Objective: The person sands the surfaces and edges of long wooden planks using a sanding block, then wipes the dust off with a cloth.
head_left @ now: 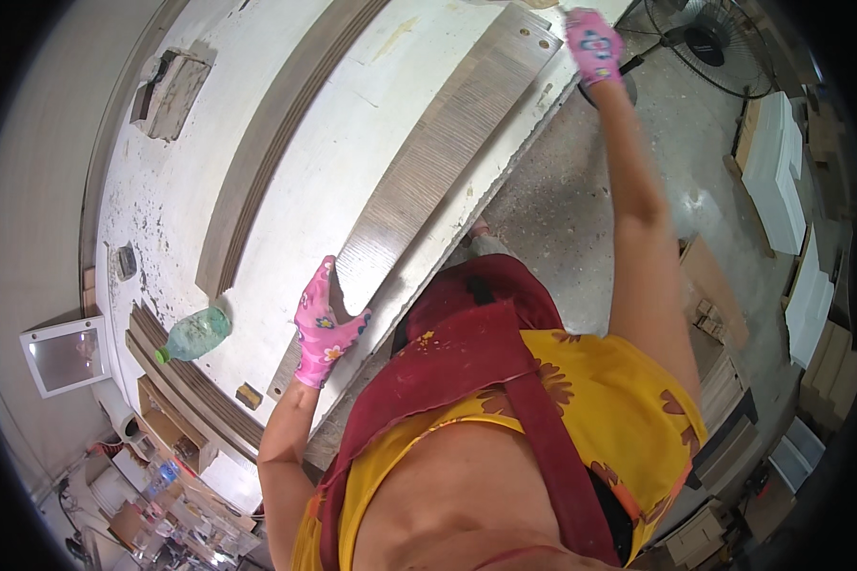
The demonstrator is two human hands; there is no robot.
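A person in pink gloves is gripping a long grey board (pixel 443 157) lying on a white bench (pixel 305 190), the left hand (pixel 322 328) clasping its near end at 7 o'clock, the right hand (pixel 594 43) closing on its far end at 1 o'clock. The board is looking stiff, thin and fairly light, though awkward for its length; holding both ends is suiting it. A green bottle (pixel 195 335) is lying at 9 o'clock of the left hand.
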